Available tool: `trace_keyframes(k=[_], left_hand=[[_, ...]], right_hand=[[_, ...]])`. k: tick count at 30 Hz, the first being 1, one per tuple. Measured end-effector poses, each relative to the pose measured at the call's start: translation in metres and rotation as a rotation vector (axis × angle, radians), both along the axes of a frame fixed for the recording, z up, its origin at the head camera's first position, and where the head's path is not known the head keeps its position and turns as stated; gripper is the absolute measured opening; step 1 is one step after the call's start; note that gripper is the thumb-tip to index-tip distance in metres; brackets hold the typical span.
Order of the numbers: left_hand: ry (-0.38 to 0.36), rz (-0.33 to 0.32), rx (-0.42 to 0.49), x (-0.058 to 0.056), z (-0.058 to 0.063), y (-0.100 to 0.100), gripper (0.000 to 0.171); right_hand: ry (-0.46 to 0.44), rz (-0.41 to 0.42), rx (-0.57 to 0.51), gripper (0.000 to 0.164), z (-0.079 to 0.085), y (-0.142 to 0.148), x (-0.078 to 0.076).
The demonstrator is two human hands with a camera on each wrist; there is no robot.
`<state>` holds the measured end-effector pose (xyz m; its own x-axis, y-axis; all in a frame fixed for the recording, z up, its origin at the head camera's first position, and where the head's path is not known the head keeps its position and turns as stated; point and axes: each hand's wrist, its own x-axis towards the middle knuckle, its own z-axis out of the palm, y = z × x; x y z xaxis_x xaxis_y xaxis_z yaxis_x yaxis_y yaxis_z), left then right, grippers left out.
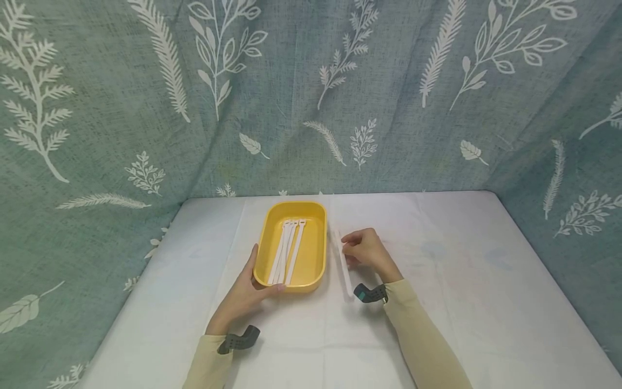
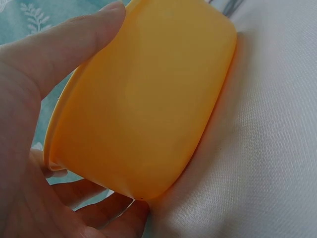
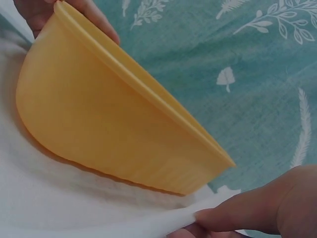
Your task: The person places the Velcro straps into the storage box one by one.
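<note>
A yellow plastic tray (image 1: pixel 316 254) with rounded corners stands on the white cloth. Inside it lie several white cable straps (image 1: pixel 293 251) with wider slotted heads at the far end. My left hand (image 1: pixel 248 292) grips the tray's near left corner, thumb over the near rim and fingers round the side, as the left wrist view shows. To the right of the tray, my right hand (image 1: pixel 364 249) pinches another white cable strap (image 1: pixel 344 265) between thumb and fingers. In the right wrist view this strap (image 3: pixel 148 227) runs beside the tray's wall, apart from it.
A white cloth (image 1: pixel 486 302) covers the table. Behind it and at both sides hangs a green-blue curtain (image 1: pixel 291 97) with white leaf prints. A dark wrist strap (image 1: pixel 371 293) sits on each wrist, over beige sleeves (image 1: pixel 423 335).
</note>
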<state>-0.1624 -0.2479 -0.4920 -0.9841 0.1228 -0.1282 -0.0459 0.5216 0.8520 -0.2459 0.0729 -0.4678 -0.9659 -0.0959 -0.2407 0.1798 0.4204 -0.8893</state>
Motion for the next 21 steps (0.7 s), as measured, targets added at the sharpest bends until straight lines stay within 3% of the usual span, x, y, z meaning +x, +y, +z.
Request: trace_keyframes(k=[12,21], left_hand=[[-0.013,0.013,-0.023,-0.0007,-0.0009,-0.0006,0.135],[-0.015,0.02,-0.032,0.0,0.0002,-0.0003,0.134]], right_hand=[[0.009,-0.013,-0.116,0.027,0.0038,0.0069,-0.0001],[-0.005,-0.036,-0.137,0.028,0.0073,0.0028,-0.0005]])
